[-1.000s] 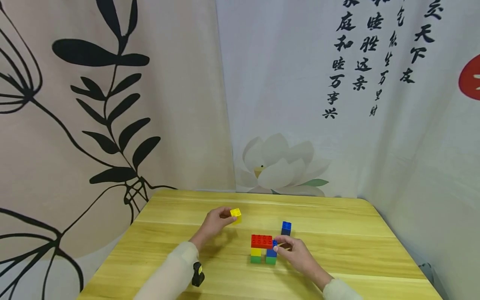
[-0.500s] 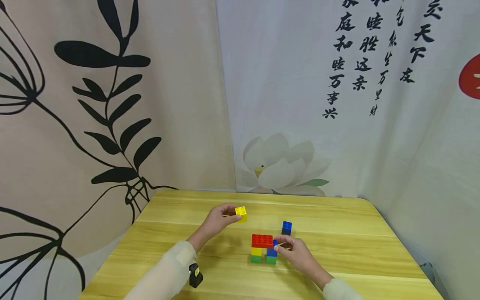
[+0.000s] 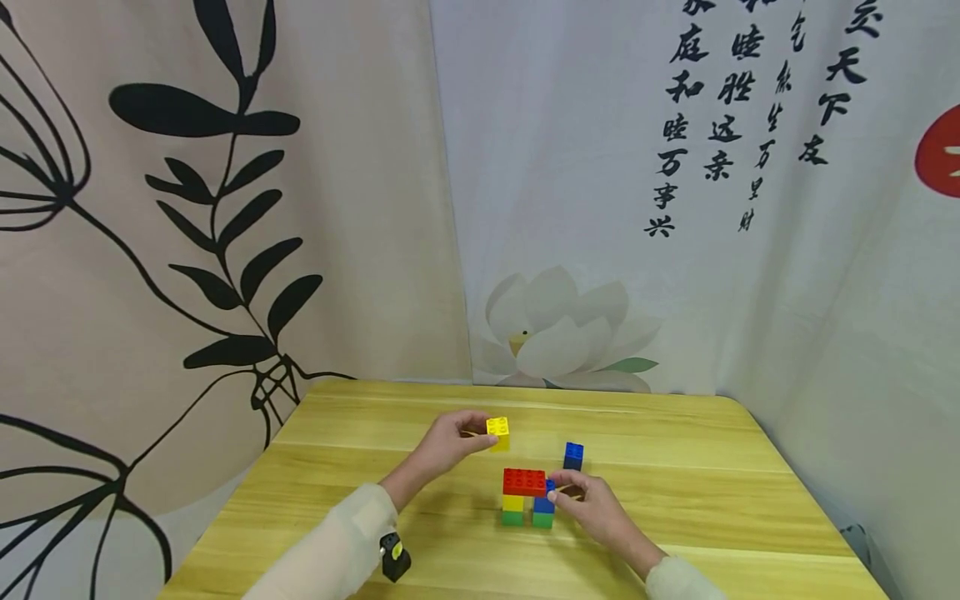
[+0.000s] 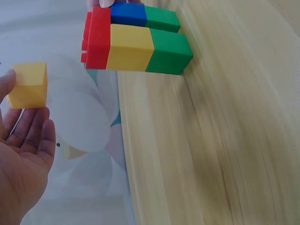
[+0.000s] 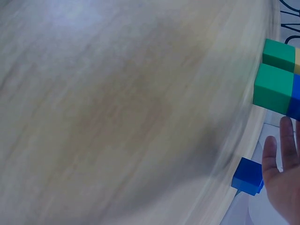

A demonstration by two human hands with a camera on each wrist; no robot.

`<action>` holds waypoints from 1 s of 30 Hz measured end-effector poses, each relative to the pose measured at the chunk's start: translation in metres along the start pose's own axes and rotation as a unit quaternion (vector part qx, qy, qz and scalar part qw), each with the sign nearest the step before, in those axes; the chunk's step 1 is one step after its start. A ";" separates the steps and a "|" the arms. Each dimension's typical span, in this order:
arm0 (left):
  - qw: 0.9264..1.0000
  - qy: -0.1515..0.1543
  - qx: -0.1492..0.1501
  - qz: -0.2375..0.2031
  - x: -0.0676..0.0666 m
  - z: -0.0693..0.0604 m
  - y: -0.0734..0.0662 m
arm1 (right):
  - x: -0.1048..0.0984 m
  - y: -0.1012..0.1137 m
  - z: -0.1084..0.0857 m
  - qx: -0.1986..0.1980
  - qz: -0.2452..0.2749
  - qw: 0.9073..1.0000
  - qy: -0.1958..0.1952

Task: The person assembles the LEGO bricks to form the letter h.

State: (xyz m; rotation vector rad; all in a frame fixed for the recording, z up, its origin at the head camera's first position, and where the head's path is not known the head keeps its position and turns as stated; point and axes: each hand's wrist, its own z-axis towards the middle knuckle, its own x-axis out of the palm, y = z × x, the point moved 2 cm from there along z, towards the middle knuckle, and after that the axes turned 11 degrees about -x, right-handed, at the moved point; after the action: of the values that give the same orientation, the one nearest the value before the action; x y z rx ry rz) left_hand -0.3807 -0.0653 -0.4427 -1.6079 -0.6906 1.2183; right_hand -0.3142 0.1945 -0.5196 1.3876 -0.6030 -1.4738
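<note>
My left hand (image 3: 444,446) pinches a yellow toy brick (image 3: 498,433) between thumb and fingers, above the table and behind the small brick structure. That structure has two columns: a yellow brick (image 3: 513,503) on a green brick (image 3: 512,518), and a blue brick (image 3: 543,505) on another green brick (image 3: 542,520). A red brick (image 3: 524,482) bridges both tops, leaving part of the blue top uncovered. Thumb and index finger of my right hand (image 3: 597,506) hold the upper blue brick at the structure's right side. In the left wrist view, the held yellow brick (image 4: 29,86) is apart from the structure.
A loose blue brick (image 3: 573,455) stands on the wooden table (image 3: 675,450), behind the right hand. A printed curtain (image 3: 375,208) hangs behind the table's far edge. A black device (image 3: 394,557) is at the left sleeve.
My left hand has moved to the right with the yellow brick, closer to the space behind the structure. My right hand and the structure stay where they were.
</note>
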 end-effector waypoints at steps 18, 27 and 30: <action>0.999 0.036 0.010 0.018 0.022 -0.005 0.003 | 0.001 -0.003 0.001 0.002 0.002 1.000 -0.007; 0.998 0.057 0.010 0.030 0.026 -0.008 0.009 | 0.002 -0.003 0.001 -0.001 0.006 1.000 -0.011; 0.997 0.069 0.008 0.027 0.027 -0.010 0.008 | 0.001 -0.004 0.001 -0.001 0.002 1.000 -0.011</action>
State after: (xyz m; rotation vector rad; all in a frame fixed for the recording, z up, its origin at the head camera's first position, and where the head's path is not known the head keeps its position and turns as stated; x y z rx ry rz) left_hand -0.3632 -0.0488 -0.4605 -1.6892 -0.5515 1.1365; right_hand -0.3157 0.1947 -0.5235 1.3699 -0.6178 -1.4867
